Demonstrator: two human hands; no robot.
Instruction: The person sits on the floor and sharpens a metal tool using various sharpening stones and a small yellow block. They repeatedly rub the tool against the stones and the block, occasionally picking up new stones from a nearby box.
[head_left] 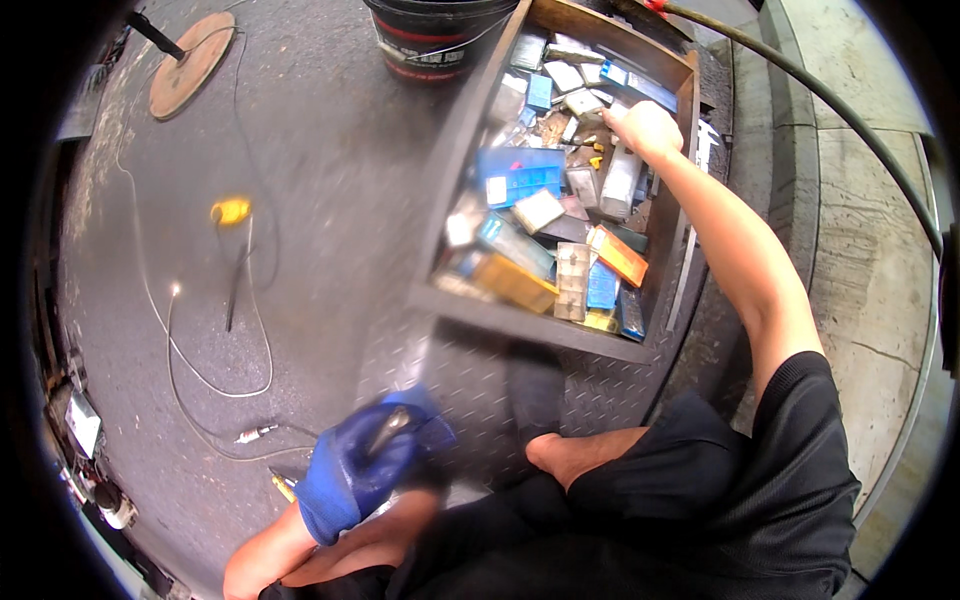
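Bird's-eye view of a person at an open drawer (560, 335) of small cases; clock refs. are to the drawer's centre unless noted. R hand (650, 130), bare, reaches in at 2 o'clock, fingers bent down among the cases; whether they've closed on one can't be told. Nearest: a long clear plastic case (622, 182), approx. 3 o'clock, lying just below the hand. L hand (372, 455), in a blue glove, is at 7 o'clock of the whole view, well apart from the drawer, fingers curled; a greyish streak shows there, too blurred to say whether it's gripped. Other contents: blue compartmented case (520, 178) at 9, orange case (618, 256) at 5, yellow case (515, 283) at 7. Handling (judged): clear case prob. light to moderate dep. on contents, stiff, smooth, slippery if oily; brittle at corners, lid may pop. Best hold: thumb & fingers across its long sides nr. mid-length, lid pinched shut. Drawer itself prob. heavy when full; take by opp. walls. Black bucket (425, 45) stands at approx. 12 o'clock of the view.
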